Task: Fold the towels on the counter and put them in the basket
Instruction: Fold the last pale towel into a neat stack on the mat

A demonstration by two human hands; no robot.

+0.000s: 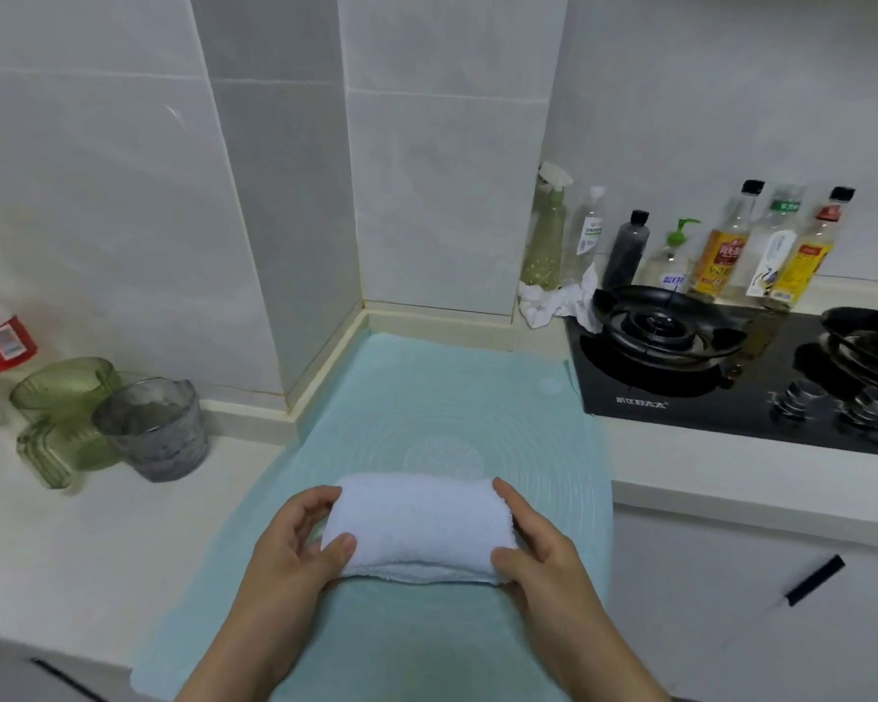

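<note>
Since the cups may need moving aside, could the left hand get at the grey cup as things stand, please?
Probably yes: only bare counter lies between the left hand and the grey cup, though it must first release the white towel.

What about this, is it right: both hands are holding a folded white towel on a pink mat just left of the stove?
Not quite. The head view shows the mat is pale teal, not pink. The rest holds: the left hand and right hand grip the folded white towel at its ends on that mat, left of the stove.
</note>
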